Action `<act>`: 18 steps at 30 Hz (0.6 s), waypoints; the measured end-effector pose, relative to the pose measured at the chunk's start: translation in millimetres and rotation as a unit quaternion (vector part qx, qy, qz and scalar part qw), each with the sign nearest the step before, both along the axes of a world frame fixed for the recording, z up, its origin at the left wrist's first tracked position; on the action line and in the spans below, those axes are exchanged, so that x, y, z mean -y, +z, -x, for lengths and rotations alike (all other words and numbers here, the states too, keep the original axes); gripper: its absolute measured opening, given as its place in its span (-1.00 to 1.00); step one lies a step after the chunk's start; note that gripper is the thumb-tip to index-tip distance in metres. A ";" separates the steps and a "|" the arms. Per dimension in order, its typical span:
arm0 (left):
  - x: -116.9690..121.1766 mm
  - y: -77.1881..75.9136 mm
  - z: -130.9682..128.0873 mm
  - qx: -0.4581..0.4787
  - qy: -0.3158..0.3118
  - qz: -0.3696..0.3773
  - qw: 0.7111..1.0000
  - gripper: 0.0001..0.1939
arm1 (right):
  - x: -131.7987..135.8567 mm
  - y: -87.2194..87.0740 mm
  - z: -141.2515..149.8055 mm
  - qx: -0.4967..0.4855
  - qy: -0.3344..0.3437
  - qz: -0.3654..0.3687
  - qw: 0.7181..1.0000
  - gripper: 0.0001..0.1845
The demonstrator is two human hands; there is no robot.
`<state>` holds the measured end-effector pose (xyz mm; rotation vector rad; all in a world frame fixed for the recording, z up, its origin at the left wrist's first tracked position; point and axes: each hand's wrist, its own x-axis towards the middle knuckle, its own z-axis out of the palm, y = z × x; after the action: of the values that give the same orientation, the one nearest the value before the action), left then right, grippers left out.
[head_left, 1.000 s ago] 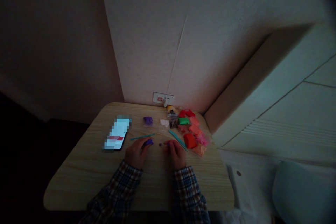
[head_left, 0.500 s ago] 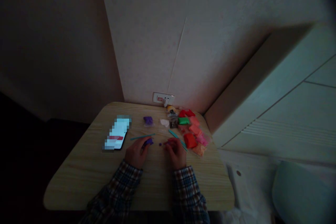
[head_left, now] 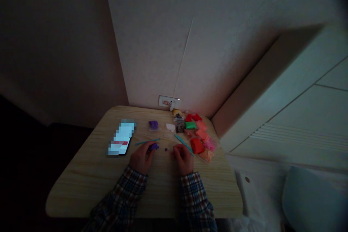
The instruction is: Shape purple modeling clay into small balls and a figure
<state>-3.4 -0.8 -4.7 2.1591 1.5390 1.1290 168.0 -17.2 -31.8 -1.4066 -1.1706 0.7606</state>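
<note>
My left hand (head_left: 140, 157) is closed around a lump of purple modelling clay (head_left: 153, 146) at the middle of the wooden table (head_left: 108, 188). To its right, a tiny purple clay ball (head_left: 166, 149) rests on the tabletop between my hands. My right hand (head_left: 183, 157) has its thumb and fingers pinched together just right of that ball; whatever sits in the pinch is too small and dark to make out. A thin teal tool (head_left: 146, 141) lies just beyond my left hand. Another teal modelling tool (head_left: 182, 142) lies partly behind my right hand.
A lit phone (head_left: 121, 138) lies at the left. Farther back are a purple clay packet (head_left: 153, 125) and a white one (head_left: 170, 127). Several packets, including green (head_left: 190, 125) and red (head_left: 197, 145), crowd the right side. A wall socket (head_left: 169, 101) is behind the table.
My right thumb and fingers have drawn closer together, and the purple bit seen at them before is now hidden. My left hand and the small ball stay in place.
</note>
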 end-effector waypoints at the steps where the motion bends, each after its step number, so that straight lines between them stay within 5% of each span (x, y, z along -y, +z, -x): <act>1: 0.0 -0.5 0.1 0.001 -0.002 0.004 1.000 -0.77 | 0.2 0.3 0.0 -0.007 0.004 -0.007 1.000 -0.71; 18: -1.4 -1.7 -0.4 0.001 -0.002 -0.002 1.000 -0.77 | -0.3 3.3 -2.5 0.060 -0.021 -0.015 0.998 -0.68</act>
<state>-3.0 0.6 -6.4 2.1618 1.5325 1.1347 170.5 -16.9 -28.5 -1.4627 -1.2368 0.6340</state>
